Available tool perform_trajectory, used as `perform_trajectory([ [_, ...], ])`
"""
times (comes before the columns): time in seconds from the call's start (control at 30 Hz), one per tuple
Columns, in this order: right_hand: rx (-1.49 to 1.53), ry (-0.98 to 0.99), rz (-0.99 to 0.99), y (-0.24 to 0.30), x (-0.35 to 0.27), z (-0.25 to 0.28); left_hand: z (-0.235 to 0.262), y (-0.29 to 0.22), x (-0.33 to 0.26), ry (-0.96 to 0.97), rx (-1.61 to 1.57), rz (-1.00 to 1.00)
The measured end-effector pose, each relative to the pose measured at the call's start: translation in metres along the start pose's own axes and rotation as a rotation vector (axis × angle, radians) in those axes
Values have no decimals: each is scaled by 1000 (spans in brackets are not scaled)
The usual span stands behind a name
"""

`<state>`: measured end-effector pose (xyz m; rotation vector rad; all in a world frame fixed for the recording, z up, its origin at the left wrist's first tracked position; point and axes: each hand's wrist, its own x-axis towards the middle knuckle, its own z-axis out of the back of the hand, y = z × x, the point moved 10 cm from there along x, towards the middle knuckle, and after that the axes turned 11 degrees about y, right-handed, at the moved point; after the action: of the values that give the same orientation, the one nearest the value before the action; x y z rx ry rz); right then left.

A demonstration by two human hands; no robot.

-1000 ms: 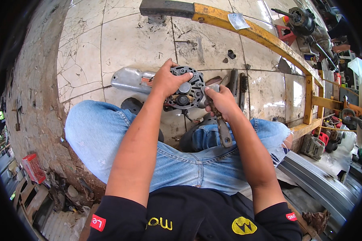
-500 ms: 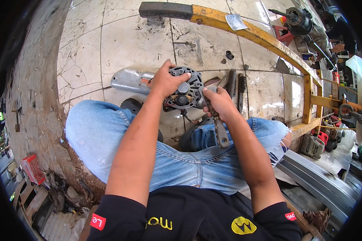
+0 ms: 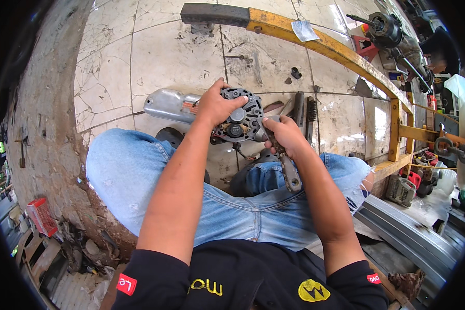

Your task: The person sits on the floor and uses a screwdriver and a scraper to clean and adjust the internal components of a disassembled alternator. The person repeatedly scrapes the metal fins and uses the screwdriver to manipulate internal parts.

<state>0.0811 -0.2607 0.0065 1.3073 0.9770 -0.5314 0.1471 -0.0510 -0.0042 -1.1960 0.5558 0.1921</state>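
Observation:
Between my bent legs, an alternator (image 3: 237, 114) with a slotted metal housing is held up over the tiled floor. My left hand (image 3: 215, 107) grips its left side, thumb laid across the slotted face. At the lower right of the housing, my right hand (image 3: 284, 135) is closed round a worn, dark-handled hand tool (image 3: 290, 174). The handle slants down toward my lap and has a hole at its end. Fingers hide the tool's working end, so its kind and contact with the alternator are unclear. Short wires (image 3: 245, 153) hang under the alternator.
A silver metal cover (image 3: 166, 104) lies behind my left hand. Beyond my right hand are long dark tools (image 3: 298, 109) and a spring-like part (image 3: 310, 116). A yellow metal frame (image 3: 346, 58) arches across the far right. Steel channels (image 3: 413, 227) lie beside my right knee.
The alternator and both hands have shifted very slightly to the right. The tool's handle end has swung a little to the right. Both grips stay closed.

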Motion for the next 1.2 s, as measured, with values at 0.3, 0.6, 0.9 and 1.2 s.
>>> perform_trajectory([
  [0.3, -33, -4, 26, 8, -7, -3, -3, 7, 10, 3, 16, -58],
  [0.6, 6, -25, 35, 5, -2, 1, -7, 4, 6, 45, -70, -44],
  [0.9, 18, 16, 13, 0, -3, 0, -7, 3, 7, 27, -40, -38],
  [1.2, -12, 16, -9, 0, -8, -2, -7, 1, 8, 25, -5, -57],
])
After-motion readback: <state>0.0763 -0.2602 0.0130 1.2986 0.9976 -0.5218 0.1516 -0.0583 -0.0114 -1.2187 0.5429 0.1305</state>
